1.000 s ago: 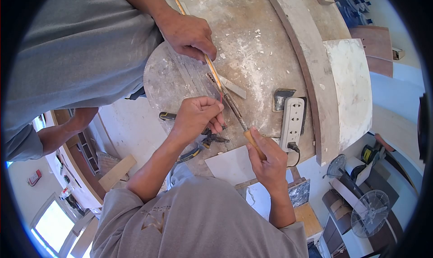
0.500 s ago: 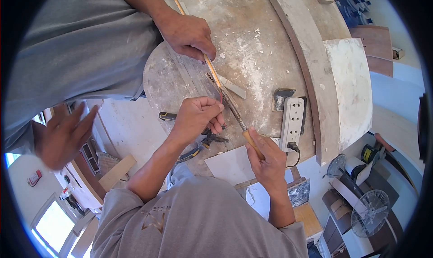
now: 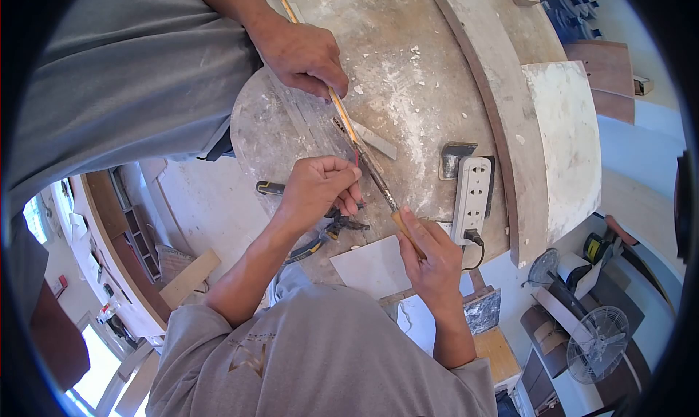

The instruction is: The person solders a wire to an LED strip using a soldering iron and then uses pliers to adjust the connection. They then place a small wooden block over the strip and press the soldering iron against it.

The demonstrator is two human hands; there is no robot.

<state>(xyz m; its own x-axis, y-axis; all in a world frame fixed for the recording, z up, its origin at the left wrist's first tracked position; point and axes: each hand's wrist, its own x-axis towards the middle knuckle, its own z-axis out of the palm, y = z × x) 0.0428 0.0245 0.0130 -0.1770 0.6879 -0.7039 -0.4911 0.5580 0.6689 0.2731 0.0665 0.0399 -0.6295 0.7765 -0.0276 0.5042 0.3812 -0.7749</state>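
My right hand (image 3: 431, 260) is wrapped round the wooden handle of a long thin tool (image 3: 381, 187), whose dark metal shaft points up and left. Its far part lies beside a yellowish strip (image 3: 345, 123). With fingers pinched, my left hand (image 3: 320, 187) is at a thin red wire (image 3: 357, 156) near the strip's lower end. A co-worker's hand (image 3: 306, 58) presses the strip from above. Beside the shaft lies a flat pale piece (image 3: 376, 140). Dark pliers (image 3: 331, 235) rest under and beside my left hand.
A power strip (image 3: 472, 198) with a black plug lies at the table's right. Behind it runs a curved wooden board (image 3: 486, 89). A black and yellow tool (image 3: 271, 188) sits near the left edge, and a white panel (image 3: 371, 268) at the near edge.
The co-worker's other hand, which was spread at the left, has dropped out of sight, and that person's arm is lower. My hands have hardly moved.
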